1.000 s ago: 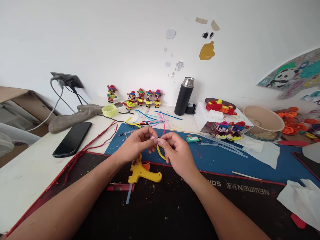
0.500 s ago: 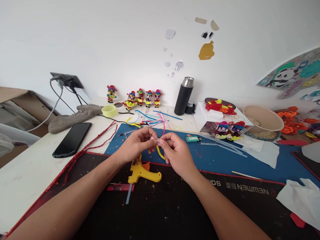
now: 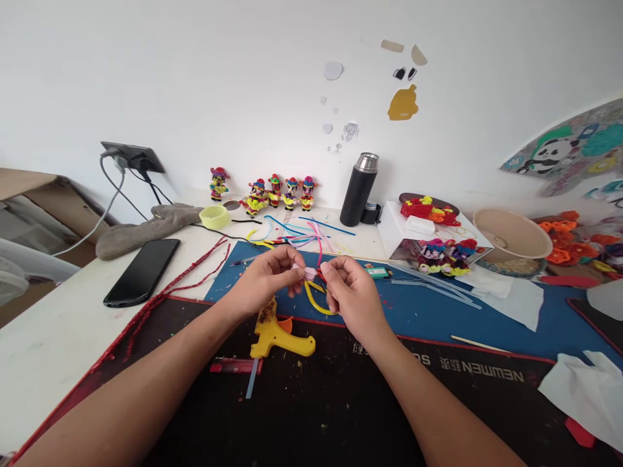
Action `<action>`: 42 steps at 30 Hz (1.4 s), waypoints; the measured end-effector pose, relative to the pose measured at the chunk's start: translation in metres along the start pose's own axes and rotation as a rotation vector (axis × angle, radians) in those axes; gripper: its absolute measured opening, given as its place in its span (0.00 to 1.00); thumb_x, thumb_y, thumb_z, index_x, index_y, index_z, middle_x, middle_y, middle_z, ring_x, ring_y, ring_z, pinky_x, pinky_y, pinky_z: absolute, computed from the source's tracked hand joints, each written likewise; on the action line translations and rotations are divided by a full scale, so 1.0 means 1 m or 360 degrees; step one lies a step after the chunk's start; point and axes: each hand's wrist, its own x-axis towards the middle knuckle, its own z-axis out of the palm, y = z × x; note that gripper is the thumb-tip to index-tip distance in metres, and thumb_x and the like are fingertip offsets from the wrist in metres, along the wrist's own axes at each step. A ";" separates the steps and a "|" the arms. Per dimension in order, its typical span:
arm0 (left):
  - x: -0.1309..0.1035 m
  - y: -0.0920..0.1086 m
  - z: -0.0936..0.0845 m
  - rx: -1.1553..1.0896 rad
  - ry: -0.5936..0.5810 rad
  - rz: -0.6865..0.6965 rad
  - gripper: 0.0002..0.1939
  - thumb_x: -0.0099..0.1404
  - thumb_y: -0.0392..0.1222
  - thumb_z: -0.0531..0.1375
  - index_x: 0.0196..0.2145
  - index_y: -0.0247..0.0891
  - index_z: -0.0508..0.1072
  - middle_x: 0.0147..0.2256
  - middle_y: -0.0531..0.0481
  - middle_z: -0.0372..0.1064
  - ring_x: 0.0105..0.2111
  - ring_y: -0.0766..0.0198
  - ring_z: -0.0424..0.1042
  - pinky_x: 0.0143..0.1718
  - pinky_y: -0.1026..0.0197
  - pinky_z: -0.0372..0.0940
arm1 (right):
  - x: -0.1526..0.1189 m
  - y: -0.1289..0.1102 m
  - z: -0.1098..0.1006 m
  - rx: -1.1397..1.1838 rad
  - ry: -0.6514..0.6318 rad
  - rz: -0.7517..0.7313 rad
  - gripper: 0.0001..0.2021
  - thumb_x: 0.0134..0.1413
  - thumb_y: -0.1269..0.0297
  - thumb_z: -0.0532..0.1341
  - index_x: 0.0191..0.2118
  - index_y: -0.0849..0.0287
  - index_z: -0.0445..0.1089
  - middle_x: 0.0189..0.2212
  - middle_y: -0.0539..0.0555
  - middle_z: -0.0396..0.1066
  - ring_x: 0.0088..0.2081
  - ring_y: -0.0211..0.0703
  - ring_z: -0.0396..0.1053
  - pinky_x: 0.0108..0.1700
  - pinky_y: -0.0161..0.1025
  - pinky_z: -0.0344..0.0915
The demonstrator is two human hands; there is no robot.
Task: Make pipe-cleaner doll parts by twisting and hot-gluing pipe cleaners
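Note:
My left hand (image 3: 265, 279) pinches a small pale pink piece (image 3: 308, 273) between thumb and fingers, above the blue mat (image 3: 428, 311). My right hand (image 3: 351, 295) has its fingertips at the same pink piece from the right; whether it grips the piece or only touches it is hard to tell. A curved yellow pipe cleaner (image 3: 316, 303) lies just under both hands. A yellow glue gun (image 3: 277, 332) rests on the black mat (image 3: 311, 402) below my left wrist.
A black phone (image 3: 141, 272) and red tinsel stems (image 3: 165, 295) lie at left. Small colourful figures (image 3: 272, 192), a black flask (image 3: 359, 189), loose coloured stems (image 3: 302, 233), a white box with figures (image 3: 428, 237), a bowl (image 3: 511, 237) and white tissue (image 3: 584, 389) crowd the desk.
My right hand has shifted slightly right, away from the left, exposing more of the yellow pipe cleaner. The view has tilted a little.

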 end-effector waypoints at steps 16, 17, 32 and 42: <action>0.002 -0.006 -0.005 -0.0044 0.0008 0.0054 0.13 0.65 0.47 0.70 0.36 0.37 0.72 0.26 0.53 0.73 0.24 0.67 0.71 0.26 0.65 0.67 | -0.002 0.003 0.002 -0.0104 -0.0079 0.0017 0.20 0.61 0.47 0.66 0.28 0.53 0.60 0.17 0.41 0.59 0.17 0.33 0.54 0.21 0.34 0.52; 0.002 -0.006 -0.005 -0.0048 0.0005 0.0056 0.13 0.65 0.46 0.70 0.36 0.37 0.72 0.26 0.52 0.73 0.24 0.67 0.71 0.26 0.65 0.67 | -0.002 0.003 0.002 -0.0103 -0.0090 0.0021 0.20 0.61 0.47 0.66 0.28 0.53 0.60 0.17 0.42 0.59 0.17 0.33 0.55 0.21 0.33 0.52; 0.000 -0.003 -0.001 -0.0040 -0.0030 0.0029 0.13 0.64 0.46 0.70 0.36 0.37 0.71 0.27 0.54 0.71 0.25 0.67 0.71 0.27 0.65 0.68 | 0.000 0.006 0.003 0.0136 -0.0204 0.0061 0.20 0.62 0.42 0.64 0.38 0.55 0.65 0.23 0.42 0.66 0.17 0.31 0.60 0.20 0.33 0.55; -0.001 -0.002 -0.001 -0.0021 -0.0074 -0.0005 0.13 0.65 0.46 0.69 0.37 0.37 0.71 0.28 0.54 0.71 0.26 0.67 0.71 0.28 0.65 0.68 | 0.001 0.007 0.003 0.0069 -0.0199 0.0089 0.17 0.62 0.46 0.64 0.37 0.55 0.64 0.21 0.41 0.65 0.16 0.32 0.59 0.19 0.33 0.55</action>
